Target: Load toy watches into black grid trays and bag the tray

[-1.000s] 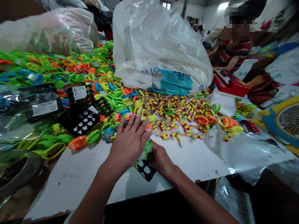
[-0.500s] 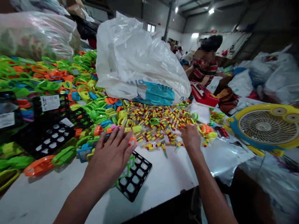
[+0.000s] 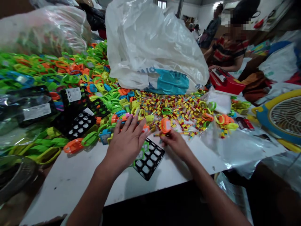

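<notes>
My right hand (image 3: 177, 145) pinches an orange toy watch (image 3: 166, 125), held up beside the far right corner of a black grid tray (image 3: 154, 163). My left hand (image 3: 127, 141) is open, fingers spread, palm down over the tray's left side. Partly hidden under it, green watch pieces (image 3: 140, 153) sit on the tray. Beyond both hands spreads a heap of small yellow-and-red tubes (image 3: 174, 108). A blue toy watch (image 3: 104, 136) lies left of my left hand's fingers.
A large white plastic bag (image 3: 150, 47) stands behind the tubes. More black trays (image 3: 80, 125) and a big pile of coloured toy watches (image 3: 68, 70) lie left. A yellow-and-blue fan (image 3: 265, 116) is at right, and a co-worker (image 3: 229, 51) sits behind a red box (image 3: 225, 83).
My right hand has come left from the right edge of the heap towards the tray, and an orange toy watch now shows in its fingers. My left hand stays spread over the tray.
</notes>
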The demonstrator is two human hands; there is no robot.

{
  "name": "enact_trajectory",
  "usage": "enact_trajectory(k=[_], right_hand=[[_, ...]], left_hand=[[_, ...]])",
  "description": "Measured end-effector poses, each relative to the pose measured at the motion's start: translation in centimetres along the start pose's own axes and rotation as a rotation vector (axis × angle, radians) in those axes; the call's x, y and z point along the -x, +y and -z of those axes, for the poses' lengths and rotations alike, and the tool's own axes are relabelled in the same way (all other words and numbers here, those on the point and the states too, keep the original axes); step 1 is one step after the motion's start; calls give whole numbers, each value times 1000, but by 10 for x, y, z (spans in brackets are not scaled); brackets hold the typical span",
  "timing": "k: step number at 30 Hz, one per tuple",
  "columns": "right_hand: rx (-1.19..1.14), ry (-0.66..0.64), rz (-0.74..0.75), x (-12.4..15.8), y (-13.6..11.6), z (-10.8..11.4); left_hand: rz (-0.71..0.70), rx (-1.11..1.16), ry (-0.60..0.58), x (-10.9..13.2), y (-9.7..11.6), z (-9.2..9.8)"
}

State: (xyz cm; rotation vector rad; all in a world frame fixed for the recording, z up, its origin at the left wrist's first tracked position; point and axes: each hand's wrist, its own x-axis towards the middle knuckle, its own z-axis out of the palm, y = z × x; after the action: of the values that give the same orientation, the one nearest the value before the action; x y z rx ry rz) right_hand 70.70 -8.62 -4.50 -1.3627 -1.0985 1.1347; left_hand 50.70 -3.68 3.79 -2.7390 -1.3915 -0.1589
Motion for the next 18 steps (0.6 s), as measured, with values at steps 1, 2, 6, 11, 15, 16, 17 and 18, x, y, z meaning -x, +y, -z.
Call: enact_trajectory(k=[1, 2, 6, 11, 15, 16, 17, 18], right_hand=[[-103, -77, -6, -1, 4, -18], [-180, -119, -19, -2, 7, -33], [-184, -90, -27, -4, 16, -55], [218, 4, 220, 6, 15, -51], [277, 16, 159, 11, 11, -63], [293, 4, 121, 10, 8, -65], [324, 2, 123, 9, 5, -66], [361, 5, 141, 8, 2, -65]], left_hand=[[-5, -3, 11, 0, 0, 0], [-12, -5, 24, 0, -1, -1], [-19, 4, 38, 2, -1, -2], [-20, -15, 39, -1, 0, -3], [-58, -23, 104, 1, -9, -9], [-99, -15, 144, 2, -13, -14], [-155, -2, 207, 3, -19, -20], [-183, 20, 285, 3, -25, -29]])
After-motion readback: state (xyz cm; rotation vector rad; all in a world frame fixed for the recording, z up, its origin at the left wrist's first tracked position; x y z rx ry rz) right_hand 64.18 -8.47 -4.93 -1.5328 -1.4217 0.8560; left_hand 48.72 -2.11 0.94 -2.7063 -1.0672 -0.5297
